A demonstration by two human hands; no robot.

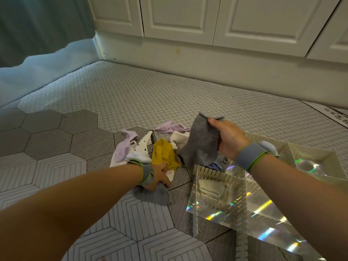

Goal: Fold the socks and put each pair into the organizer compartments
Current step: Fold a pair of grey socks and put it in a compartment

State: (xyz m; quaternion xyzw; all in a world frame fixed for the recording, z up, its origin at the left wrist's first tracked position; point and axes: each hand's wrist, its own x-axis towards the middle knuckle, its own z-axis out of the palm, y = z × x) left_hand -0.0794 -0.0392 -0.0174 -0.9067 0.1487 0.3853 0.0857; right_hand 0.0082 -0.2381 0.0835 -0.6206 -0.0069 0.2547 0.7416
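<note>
Grey sock point(201, 140) in R hand point(231, 140), floor sock point(152, 194) L hand point(159, 176), organizer point(212, 171) near.

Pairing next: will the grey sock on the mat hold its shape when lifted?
Probably floppy: the raised grey sock in the right hand droops limply below the grip. Likely light, too, as one hand holds that one easily. The grey sock on the mat lies rumpled where the left hand grips it, so it may unfurl.
</note>
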